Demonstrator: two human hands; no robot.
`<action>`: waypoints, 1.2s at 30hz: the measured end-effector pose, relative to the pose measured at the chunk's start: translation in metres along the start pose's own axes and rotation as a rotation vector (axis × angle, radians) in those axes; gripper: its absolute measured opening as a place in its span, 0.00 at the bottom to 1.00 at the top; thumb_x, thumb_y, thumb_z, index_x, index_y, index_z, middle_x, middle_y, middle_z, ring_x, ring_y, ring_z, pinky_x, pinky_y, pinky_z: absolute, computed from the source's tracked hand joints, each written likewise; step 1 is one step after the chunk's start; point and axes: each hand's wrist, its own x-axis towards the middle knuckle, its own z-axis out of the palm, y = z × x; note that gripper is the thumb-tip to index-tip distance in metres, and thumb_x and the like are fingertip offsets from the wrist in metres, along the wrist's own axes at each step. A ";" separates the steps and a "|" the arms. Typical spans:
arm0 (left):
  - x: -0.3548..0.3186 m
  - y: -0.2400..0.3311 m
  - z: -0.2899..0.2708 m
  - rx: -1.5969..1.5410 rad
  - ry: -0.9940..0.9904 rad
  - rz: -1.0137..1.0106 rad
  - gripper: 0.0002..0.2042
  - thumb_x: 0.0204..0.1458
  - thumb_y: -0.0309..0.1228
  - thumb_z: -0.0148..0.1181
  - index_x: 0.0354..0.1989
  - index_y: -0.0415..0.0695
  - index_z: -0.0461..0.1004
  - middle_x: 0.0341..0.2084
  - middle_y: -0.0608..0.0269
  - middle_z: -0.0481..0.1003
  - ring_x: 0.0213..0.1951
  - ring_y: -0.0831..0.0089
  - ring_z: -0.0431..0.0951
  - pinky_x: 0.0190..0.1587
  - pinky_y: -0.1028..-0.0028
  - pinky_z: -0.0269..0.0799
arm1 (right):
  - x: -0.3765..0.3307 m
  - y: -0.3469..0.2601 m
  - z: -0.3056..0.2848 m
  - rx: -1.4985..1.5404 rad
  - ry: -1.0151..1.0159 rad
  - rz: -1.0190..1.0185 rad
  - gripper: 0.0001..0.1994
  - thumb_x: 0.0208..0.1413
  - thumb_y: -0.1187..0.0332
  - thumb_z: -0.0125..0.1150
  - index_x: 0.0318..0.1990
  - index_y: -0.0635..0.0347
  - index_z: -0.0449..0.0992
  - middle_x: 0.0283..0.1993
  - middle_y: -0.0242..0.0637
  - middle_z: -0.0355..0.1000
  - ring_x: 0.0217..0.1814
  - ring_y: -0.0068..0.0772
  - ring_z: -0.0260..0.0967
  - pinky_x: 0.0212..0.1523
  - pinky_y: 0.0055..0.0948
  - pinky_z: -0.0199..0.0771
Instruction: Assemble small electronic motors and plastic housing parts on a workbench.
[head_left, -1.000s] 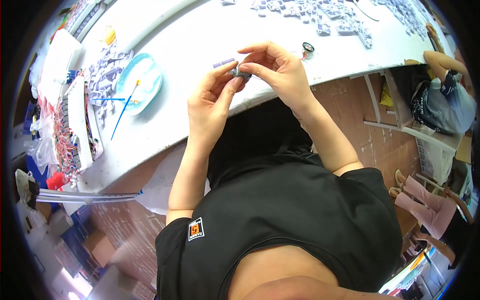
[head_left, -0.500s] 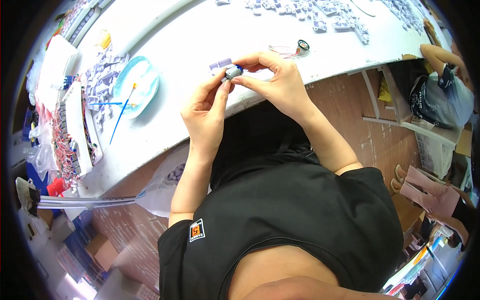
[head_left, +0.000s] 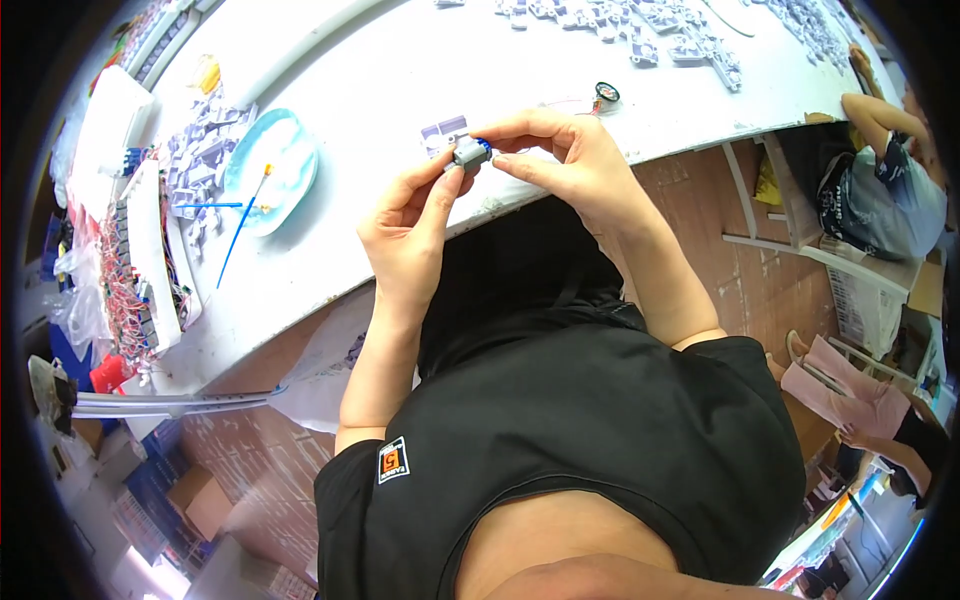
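A small grey cylindrical part with a blue end [head_left: 468, 153] is held above the near edge of the white table. My left hand [head_left: 405, 225] pinches its grey side between thumb and fingers. Around the blue end curl the fingers of my right hand [head_left: 570, 160], index on top and thumb at the right side. Just behind the part lies a pale grey, box-like plastic piece [head_left: 443, 132] on the table. Farther right is a small round black speaker [head_left: 606, 93] with thin wires running toward my right hand.
At left, a light-blue dish [head_left: 285, 190] holds white paste, with thin blue sticks [head_left: 236, 240] across its rim. Grey plastic pieces [head_left: 195, 150] are heaped beside it; wired parts [head_left: 130, 270] line the left side. More pieces [head_left: 640, 40] lie far back. Other people sit at right.
The grey part has shifted slightly right and turned, showing more of its grey body. My right thumb has drawn back a little to the right.
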 end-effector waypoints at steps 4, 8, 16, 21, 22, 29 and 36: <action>0.002 0.005 -0.003 -0.086 0.002 -0.117 0.10 0.56 0.21 0.58 0.45 0.32 0.76 0.38 0.52 0.79 0.40 0.68 0.81 0.46 0.72 0.78 | 0.003 0.000 -0.009 0.138 -0.068 0.120 0.13 0.53 0.77 0.61 0.47 0.65 0.78 0.44 0.36 0.76 0.49 0.26 0.72 0.53 0.26 0.69; 0.004 0.006 -0.006 -0.142 0.005 -0.221 0.10 0.55 0.22 0.59 0.45 0.32 0.76 0.37 0.51 0.79 0.39 0.66 0.81 0.45 0.71 0.79 | 0.005 -0.001 -0.012 0.152 -0.095 0.134 0.13 0.54 0.77 0.60 0.48 0.65 0.78 0.44 0.37 0.76 0.49 0.26 0.72 0.53 0.24 0.69; 0.004 0.007 -0.008 -0.183 -0.012 -0.255 0.11 0.56 0.23 0.59 0.45 0.31 0.75 0.37 0.50 0.79 0.39 0.66 0.81 0.45 0.71 0.79 | 0.006 -0.002 -0.002 0.137 -0.062 0.186 0.13 0.54 0.77 0.60 0.48 0.65 0.78 0.44 0.38 0.77 0.48 0.24 0.72 0.51 0.22 0.69; 0.006 0.008 -0.009 -0.156 -0.077 -0.292 0.12 0.57 0.23 0.57 0.48 0.31 0.73 0.39 0.48 0.78 0.40 0.64 0.81 0.47 0.70 0.78 | 0.005 -0.003 -0.004 0.143 -0.025 0.170 0.12 0.54 0.77 0.61 0.46 0.64 0.79 0.41 0.37 0.78 0.45 0.24 0.73 0.49 0.21 0.71; 0.007 0.008 -0.009 -0.155 -0.073 -0.291 0.12 0.57 0.23 0.57 0.48 0.31 0.73 0.39 0.48 0.78 0.40 0.64 0.81 0.47 0.70 0.78 | 0.004 -0.001 -0.004 0.144 -0.029 0.170 0.12 0.54 0.77 0.61 0.46 0.64 0.79 0.41 0.37 0.78 0.45 0.24 0.73 0.49 0.21 0.71; 0.035 0.009 -0.027 0.725 -0.115 0.206 0.20 0.46 0.27 0.67 0.49 0.39 0.75 0.38 0.57 0.76 0.41 0.66 0.76 0.44 0.69 0.73 | 0.010 0.003 -0.023 0.084 0.126 0.104 0.12 0.53 0.75 0.64 0.47 0.64 0.79 0.42 0.34 0.78 0.42 0.19 0.72 0.46 0.19 0.71; 0.037 0.009 -0.042 0.930 -0.336 0.181 0.20 0.40 0.30 0.71 0.45 0.41 0.78 0.42 0.58 0.73 0.46 0.64 0.72 0.51 0.70 0.66 | 0.017 0.030 -0.005 -0.300 0.145 -0.221 0.15 0.48 0.74 0.66 0.46 0.57 0.81 0.39 0.35 0.78 0.43 0.28 0.72 0.47 0.26 0.72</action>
